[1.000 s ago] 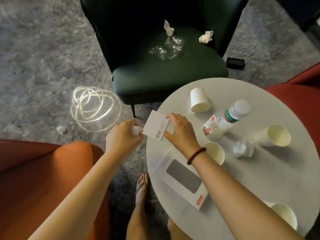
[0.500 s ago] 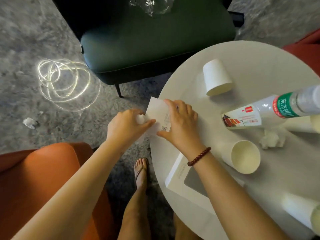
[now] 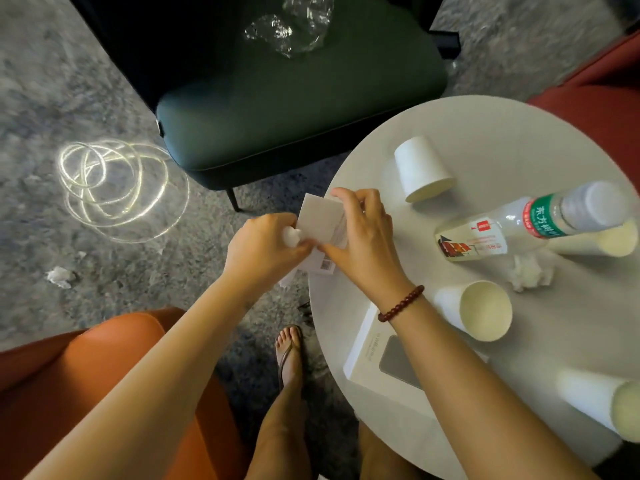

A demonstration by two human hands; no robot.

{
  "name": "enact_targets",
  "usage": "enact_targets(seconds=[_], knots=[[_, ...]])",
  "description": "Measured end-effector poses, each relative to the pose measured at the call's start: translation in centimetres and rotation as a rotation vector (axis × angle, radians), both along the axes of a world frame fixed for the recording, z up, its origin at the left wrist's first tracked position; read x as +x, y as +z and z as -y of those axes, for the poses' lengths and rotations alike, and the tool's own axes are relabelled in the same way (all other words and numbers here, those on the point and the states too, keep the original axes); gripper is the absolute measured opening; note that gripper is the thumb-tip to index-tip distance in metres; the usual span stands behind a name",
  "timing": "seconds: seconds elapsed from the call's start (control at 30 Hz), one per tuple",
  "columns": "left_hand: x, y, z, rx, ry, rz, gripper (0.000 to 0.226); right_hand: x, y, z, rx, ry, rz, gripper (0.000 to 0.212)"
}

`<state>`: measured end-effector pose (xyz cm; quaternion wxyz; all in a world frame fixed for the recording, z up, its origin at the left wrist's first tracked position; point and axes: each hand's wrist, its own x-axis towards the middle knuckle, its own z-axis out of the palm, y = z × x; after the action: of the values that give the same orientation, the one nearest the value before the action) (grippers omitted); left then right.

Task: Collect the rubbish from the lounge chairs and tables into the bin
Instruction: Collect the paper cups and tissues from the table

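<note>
Both hands meet at the left edge of the round white table (image 3: 485, 119). My right hand (image 3: 363, 240) pinches a white card (image 3: 320, 220) with a printed code, folding it. My left hand (image 3: 263, 247) grips a crumpled white tissue (image 3: 290, 236) and touches the card's lower edge. On the table lie several paper cups (image 3: 420, 168), a plastic bottle (image 3: 502, 226) on its side and a tissue wad (image 3: 528, 271). A white phone box (image 3: 367, 372) sits under my right forearm. Crumpled clear plastic (image 3: 287, 29) lies on the green chair (image 3: 301, 109). No bin is in view.
An orange chair (image 3: 104, 375) stands at my lower left and a dark red seat (image 3: 606, 98) at the right. On the grey carpet lie a scrap of tissue (image 3: 60, 276) and a patch of looping light (image 3: 114, 188). My sandalled foot (image 3: 289, 355) is beside the table.
My right hand has curled over the card and folded it, with the left hand closing in beneath it. The view has shifted slightly, showing more of the table.
</note>
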<state>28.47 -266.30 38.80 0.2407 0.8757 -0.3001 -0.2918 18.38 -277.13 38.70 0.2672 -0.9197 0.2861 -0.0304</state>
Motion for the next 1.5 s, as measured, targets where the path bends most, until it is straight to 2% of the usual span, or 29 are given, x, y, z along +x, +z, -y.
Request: enact_targets(seconds=[0.33,0.63,0.83,1.1,1.3,1.5], knots=[[0.0,9.0,4.2,-0.122,-0.197,0.132,0.029,-0.9,7.6,1.6,0.033,-0.162,0.196,0.047],[-4.4,13.2,9.6,0.005,-0.453,0.254,0.018,-9.0,10.6,3.9,-0.034,-0.304,0.231,0.051],[-7.8,14.3,10.2,0.040,-0.547,0.312,0.023,-14.2,11.6,4.4,-0.048,-0.313,0.224,0.047],[-14.3,12.9,9.6,0.050,-0.392,0.290,0.027,-20.7,10.1,6.6,-0.050,-0.226,0.194,0.047],[-18.4,10.2,7.7,0.020,-0.197,0.194,0.031,-24.5,5.6,11.3,-0.037,-0.250,-0.025,0.046],[-20.5,8.0,3.9,-0.013,-0.035,0.105,0.029,-23.8,0.7,12.8,-0.046,-0.201,-0.238,0.052]])
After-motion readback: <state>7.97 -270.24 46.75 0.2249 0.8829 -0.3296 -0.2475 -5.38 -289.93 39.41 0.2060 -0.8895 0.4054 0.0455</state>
